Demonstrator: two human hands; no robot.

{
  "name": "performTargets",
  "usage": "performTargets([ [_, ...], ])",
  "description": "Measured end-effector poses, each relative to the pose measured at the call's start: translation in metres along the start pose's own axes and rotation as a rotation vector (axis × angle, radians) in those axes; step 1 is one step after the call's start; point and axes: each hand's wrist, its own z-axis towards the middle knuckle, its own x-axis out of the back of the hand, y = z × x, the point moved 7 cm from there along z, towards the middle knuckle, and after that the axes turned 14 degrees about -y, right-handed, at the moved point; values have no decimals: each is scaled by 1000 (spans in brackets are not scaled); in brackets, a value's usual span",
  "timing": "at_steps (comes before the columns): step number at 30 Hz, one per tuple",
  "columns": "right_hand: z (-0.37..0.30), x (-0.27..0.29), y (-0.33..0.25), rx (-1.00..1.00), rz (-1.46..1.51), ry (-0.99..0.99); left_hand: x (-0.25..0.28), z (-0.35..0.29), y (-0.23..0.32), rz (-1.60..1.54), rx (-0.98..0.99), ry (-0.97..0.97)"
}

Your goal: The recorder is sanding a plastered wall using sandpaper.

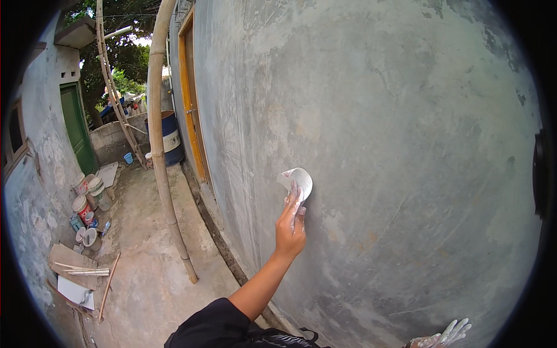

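My left hand (293, 223) is raised to the grey plastered wall (394, 127), its fingers closed on a thin, curled whitish sheet (299, 181). The sheet lies at the wall surface with its rounded edge upward; its exact kind cannot be told. White powder coats those fingers. Low at the right edge of view, my right hand (444, 335) shows white-dusted fingers stretched out with nothing in them. It is close to the lower part of the wall, and whether it touches is unclear.
A bamboo pole (158, 116) leans upright left of my arm. Paint buckets (96, 188) and a basin (91, 239) stand along the opposite wall, near boards (72, 264) and sticks (110, 287). Farther back are a blue drum (170, 139), an orange-framed door (194, 110) and a green door (75, 127).
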Motion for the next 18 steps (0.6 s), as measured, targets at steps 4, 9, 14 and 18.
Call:
performTargets([
  [4, 2, 2, -1, -41, 11, 4, 21, 29, -24, 40, 146, 17],
  [9, 2, 1, -2, -19, 6, 5, 9, 12, -9, -29, 44, 67],
  [14, -3, 0, 2, -14, -7, -25, 20, 29, -23, 10, 142, 36],
  [18, 1, 0, 0, -8, 11, 8, 12, 18, -9, 1, 57, 25],
])
